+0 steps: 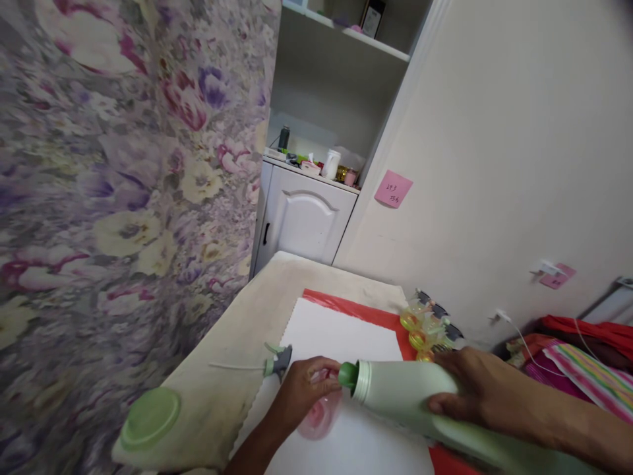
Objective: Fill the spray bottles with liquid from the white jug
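Note:
My right hand (475, 389) grips a large pale green jug (410, 396), tipped on its side with its green spout (348, 375) pointing left. The spout meets the mouth of a small pink bottle (316, 415) that my left hand (304, 389) holds wrapped in its fingers on a white sheet (346, 336). A grey-green spray head with a thin tube (274, 363) lies on the table just left of my left hand. The jug's green cap (150, 417) rests near the table's front left corner.
Several small yellow spray bottles (422, 326) stand by the wall at the back right of the beige table (277, 284). A red sheet (356, 307) lies under the white one. Floral curtain (123, 198) hangs left; white cabinet (304, 214) stands behind; pink note (393, 189) on the wall.

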The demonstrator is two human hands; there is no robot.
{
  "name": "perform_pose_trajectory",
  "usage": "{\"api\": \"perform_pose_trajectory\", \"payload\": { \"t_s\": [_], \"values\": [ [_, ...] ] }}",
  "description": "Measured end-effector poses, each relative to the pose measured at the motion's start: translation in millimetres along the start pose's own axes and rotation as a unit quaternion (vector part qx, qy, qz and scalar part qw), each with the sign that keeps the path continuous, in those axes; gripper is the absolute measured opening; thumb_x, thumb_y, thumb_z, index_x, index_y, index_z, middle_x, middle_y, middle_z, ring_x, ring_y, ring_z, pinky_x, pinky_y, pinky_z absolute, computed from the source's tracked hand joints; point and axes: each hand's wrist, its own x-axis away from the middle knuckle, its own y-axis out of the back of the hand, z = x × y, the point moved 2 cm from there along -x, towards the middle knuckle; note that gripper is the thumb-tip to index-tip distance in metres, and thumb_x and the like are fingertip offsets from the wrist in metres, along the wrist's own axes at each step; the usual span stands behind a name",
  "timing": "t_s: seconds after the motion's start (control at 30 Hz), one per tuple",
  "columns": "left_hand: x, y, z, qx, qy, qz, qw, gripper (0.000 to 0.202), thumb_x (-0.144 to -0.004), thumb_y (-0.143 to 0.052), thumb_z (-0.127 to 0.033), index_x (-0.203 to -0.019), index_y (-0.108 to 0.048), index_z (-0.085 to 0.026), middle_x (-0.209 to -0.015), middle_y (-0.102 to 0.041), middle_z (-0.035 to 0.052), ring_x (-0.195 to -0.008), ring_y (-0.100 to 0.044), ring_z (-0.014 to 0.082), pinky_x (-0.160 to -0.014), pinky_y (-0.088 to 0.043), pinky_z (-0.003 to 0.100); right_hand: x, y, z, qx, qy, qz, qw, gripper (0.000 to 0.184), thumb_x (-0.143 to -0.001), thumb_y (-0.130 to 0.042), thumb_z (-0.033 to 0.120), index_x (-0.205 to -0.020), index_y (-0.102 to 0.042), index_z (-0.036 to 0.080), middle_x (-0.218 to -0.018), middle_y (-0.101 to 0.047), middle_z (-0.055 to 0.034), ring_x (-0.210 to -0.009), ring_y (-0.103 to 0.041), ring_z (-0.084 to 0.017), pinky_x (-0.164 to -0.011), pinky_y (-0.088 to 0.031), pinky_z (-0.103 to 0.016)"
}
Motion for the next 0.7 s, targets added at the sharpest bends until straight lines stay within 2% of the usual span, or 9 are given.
{"api": "perform_pose_trajectory", "payload": {
  "t_s": [0.23,0.7],
  "values": [
    [0.4,0.5,0.0,0.002,-0.003,0.0,1.0,0.018,-0.07,-0.073,-0.026,-0.087,-0.076,-0.021,-0.086,-0.077,0.0024,-0.087,-0.067,0.0216,-0.079,-0.048,0.029,0.0,-1.1,-4.1,0.007,0.006,-0.01,1.0,0.038,-0.079,-0.056,0.057,-0.087,-0.064,0.021,-0.085,-0.07,-0.0079,-0.077,-0.063,-0.024,-0.066,-0.042,-0.034],
    [0.3,-0.2,1.0,-0.013,-0.003,-0.002,1.0,0.019,-0.07,-0.073,-0.028,-0.087,-0.077,-0.02,-0.086,-0.077,0.003,-0.085,-0.066,0.0216,-0.078,-0.047,0.028,-2.5,3.7,-0.5,0.01,0.015,0.007,1.0,0.035,-0.079,-0.058,0.055,-0.08,-0.062,0.02,-0.08,-0.07,-0.0069,-0.07,-0.063,-0.021,-0.058,-0.04,-0.029]
  ]
}}
